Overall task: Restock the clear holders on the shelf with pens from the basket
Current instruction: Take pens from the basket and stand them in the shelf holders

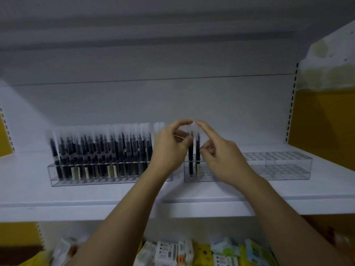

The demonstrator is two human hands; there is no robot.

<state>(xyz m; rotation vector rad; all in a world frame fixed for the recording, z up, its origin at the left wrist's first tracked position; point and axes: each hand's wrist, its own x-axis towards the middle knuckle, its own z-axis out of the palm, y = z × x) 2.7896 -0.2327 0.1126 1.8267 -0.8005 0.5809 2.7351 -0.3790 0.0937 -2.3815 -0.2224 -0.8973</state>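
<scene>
Seating two dark pens [190, 156] upright at the left end of the right holder [288, 170], far back on the shelf [192, 198]. Closed grip of the left hand [171, 148], thumb and forefinger pinching the left pen near its pale cap. Forefinger of the right hand [221, 158] stretched to the cap tops, other fingers curled just beside the right pen; pinching or merely near, cannot tell. Keep each pen vertical, line its tip over one cell, press straight down, release only once standing. Packed already, the left holder [111, 182]; no basket in view.
</scene>
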